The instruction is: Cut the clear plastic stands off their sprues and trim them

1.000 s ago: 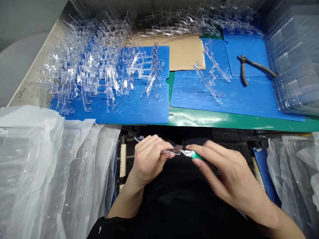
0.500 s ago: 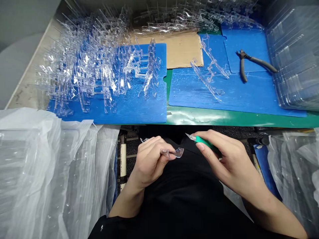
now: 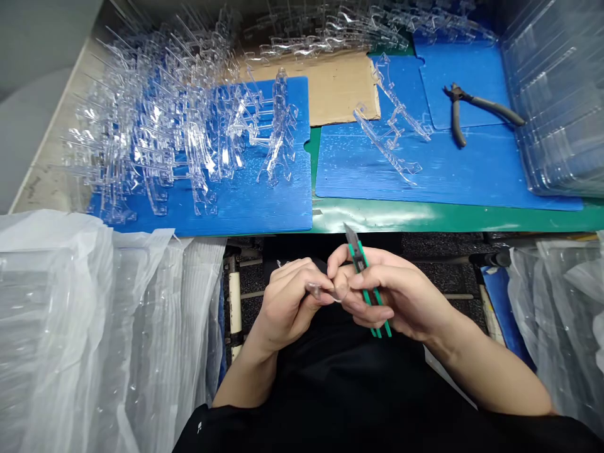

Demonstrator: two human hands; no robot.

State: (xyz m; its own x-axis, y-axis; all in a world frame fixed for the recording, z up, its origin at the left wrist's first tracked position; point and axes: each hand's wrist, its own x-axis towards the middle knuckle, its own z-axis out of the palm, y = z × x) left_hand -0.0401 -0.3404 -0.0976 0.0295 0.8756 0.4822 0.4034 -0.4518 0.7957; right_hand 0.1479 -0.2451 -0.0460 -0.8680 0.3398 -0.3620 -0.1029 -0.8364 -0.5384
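Observation:
Over my lap, my left hand (image 3: 293, 303) is closed around a clear plastic part (image 3: 313, 289), most of which its fingers hide. My right hand (image 3: 391, 289) holds a green utility knife (image 3: 358, 259) with its blade out and pointing up and away from me. The fingertips of that hand also reach the near end of the clear part, beside my left thumb. On the blue sheet ahead lies a pair of clear moulded pieces (image 3: 389, 148) joined by a small runner.
A large pile of clear plastic mouldings (image 3: 189, 126) covers the left of the table. Side cutters (image 3: 455, 114) lie open at the right, near stacked clear trays (image 3: 557, 107). Cardboard (image 3: 344, 88) lies in the middle. White-wrapped trays (image 3: 61, 327) stand at my left.
My right hand has moved left to the clear part and turned the knife upright within its grip. My left hand keeps its hold, nearly in place.

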